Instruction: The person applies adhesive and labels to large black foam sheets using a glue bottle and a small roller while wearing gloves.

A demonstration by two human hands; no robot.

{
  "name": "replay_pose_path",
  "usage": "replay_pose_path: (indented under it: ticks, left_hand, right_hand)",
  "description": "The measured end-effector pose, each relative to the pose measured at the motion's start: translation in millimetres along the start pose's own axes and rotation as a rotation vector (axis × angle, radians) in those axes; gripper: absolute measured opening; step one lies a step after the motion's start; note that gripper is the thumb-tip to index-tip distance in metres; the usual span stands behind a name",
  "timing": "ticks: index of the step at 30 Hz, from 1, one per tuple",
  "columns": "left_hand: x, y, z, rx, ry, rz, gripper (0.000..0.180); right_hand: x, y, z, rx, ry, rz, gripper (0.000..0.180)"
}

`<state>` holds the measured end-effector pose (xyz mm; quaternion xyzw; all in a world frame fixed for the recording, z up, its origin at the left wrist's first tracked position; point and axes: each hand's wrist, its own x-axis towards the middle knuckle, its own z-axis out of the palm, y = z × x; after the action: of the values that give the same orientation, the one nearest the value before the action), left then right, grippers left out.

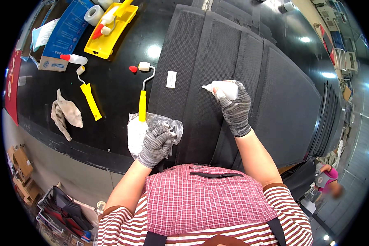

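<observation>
My right hand [238, 110], in a grey knit glove, is closed round a white squeeze bottle [229, 90]. The bottle is tilted, its thin nozzle pointing left above a black ribbed folding panel [223, 39]. My left hand [155, 144], gloved alike, has its fingers curled on a clear plastic bag [177, 128] with white contents, at the panel's near left edge. What lies under those fingers is hidden. A small white label [171, 79] sits on the panel between my hands. Just beyond the bag lies a yellow-handled paint roller [142, 104], beside a loose red cap [133, 69].
On the black table [115, 90] at left are a second small roller [91, 101], crumpled gloves [67, 111] and a red-capped bottle [76, 59]. Farther back are a yellow tray [104, 48], a tape roll [94, 15] and a blue-and-brown carton [65, 35]. Another person [330, 180] is at far right.
</observation>
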<state>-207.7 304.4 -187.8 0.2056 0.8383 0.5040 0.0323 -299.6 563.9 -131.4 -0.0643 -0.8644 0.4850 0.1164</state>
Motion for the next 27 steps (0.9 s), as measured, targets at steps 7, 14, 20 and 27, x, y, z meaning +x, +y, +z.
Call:
replay_pose_path:
  ticks: [7,14,20,27]
  left_hand:
    - [-1.1,-0.9,0.8,0.035,0.008,0.003,0.027]
    - [-0.3,-1.0,1.7,0.027,0.01,-0.014,0.027]
    - [-0.5,-2.1,2.1,0.04,0.01,-0.006,0.026]
    - [-2.1,-4.6,3.8,0.045,0.011,0.004,0.027]
  right_hand:
    - [1.3,-1.6,0.0,-0.012,-0.008,-0.043,0.025]
    - [-0.3,-2.0,-0.7,-0.006,-0.02,-0.04,0.025]
    - [-2.2,0.9,-1.9,-0.02,-0.029,-0.045,0.026]
    - [-9.8,0.2,-3.6,-0.05,-0.044,-0.039,0.027]
